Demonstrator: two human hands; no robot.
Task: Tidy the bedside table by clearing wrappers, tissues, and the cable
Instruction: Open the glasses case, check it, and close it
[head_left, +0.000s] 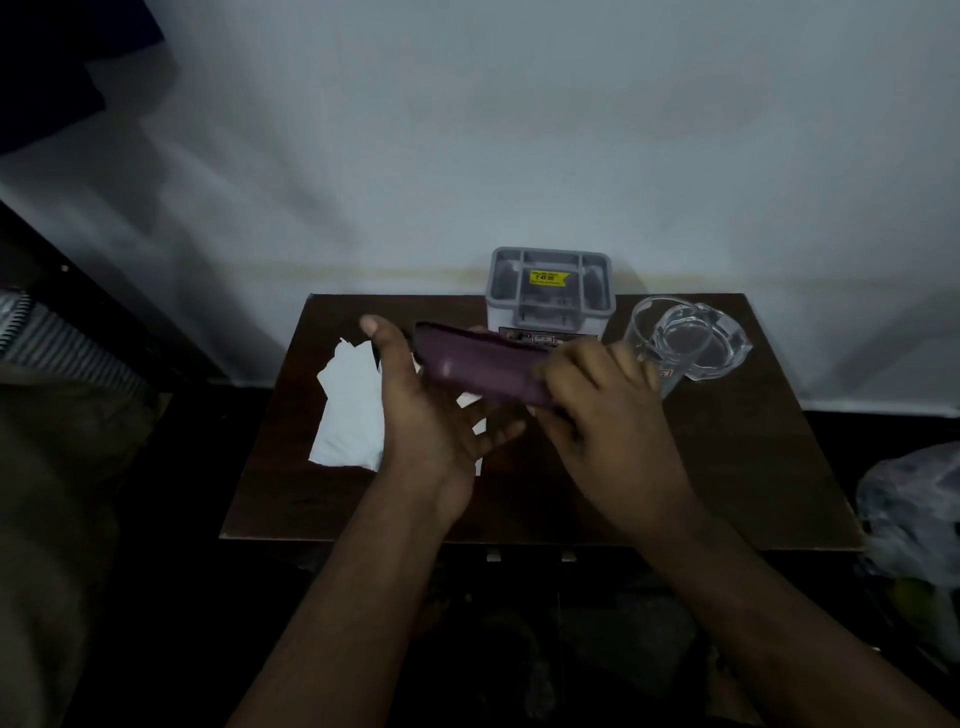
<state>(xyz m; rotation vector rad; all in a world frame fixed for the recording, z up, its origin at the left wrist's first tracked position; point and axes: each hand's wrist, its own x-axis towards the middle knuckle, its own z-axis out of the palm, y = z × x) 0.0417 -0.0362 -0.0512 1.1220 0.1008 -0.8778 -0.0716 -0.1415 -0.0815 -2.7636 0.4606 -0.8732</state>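
Both hands are holding a purple wrapper (480, 366) above the counter (727, 467): right hand (597, 405) fingers are gripping its end, left hand (421, 410) fingers are lying relaxed beneath. It is looking light, crinkly, slippery; grip an end. Tissues (350, 415) are lying left. The organiser's (549, 291) yellow sticker (548, 277) is proving unreadable.

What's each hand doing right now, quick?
Left hand: open, fingers spread under the purple wrapper, supporting it above the tissues.
Right hand: fingers curled, gripping the wrapper's right end.
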